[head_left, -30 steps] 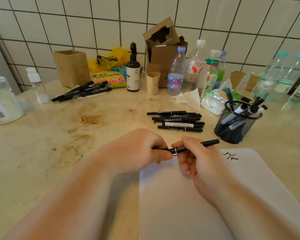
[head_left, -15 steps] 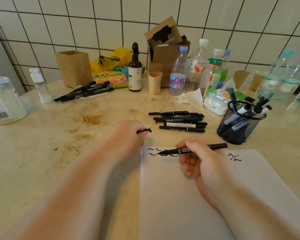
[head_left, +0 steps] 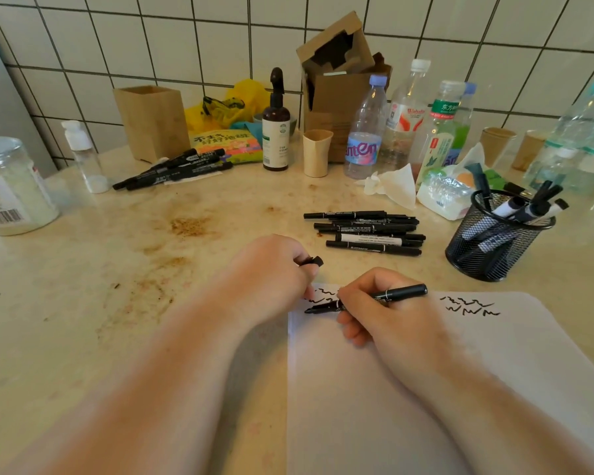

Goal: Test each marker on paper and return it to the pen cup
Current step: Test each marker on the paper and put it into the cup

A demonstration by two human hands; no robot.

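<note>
The black marker [head_left: 367, 299] is pinched between the thumb and fingers of the right hand [head_left: 388, 313], tilted low, its uncapped tip on the white paper [head_left: 494, 371] just left of the fingertips. Black squiggles [head_left: 323, 293] lie on the paper directly above the tip; a second set of squiggles [head_left: 468, 306] lies right of the marker's rear end. The left hand [head_left: 271, 279] has its fingers curled closed, pinching the cap [head_left: 314, 261] just beyond the paper's top-left corner. A pile of markers [head_left: 367, 233] lies on the counter [head_left: 100, 286] beyond both hands. The mesh pen cup [head_left: 494, 245], containing several markers, stands far right of the fingers.
</note>
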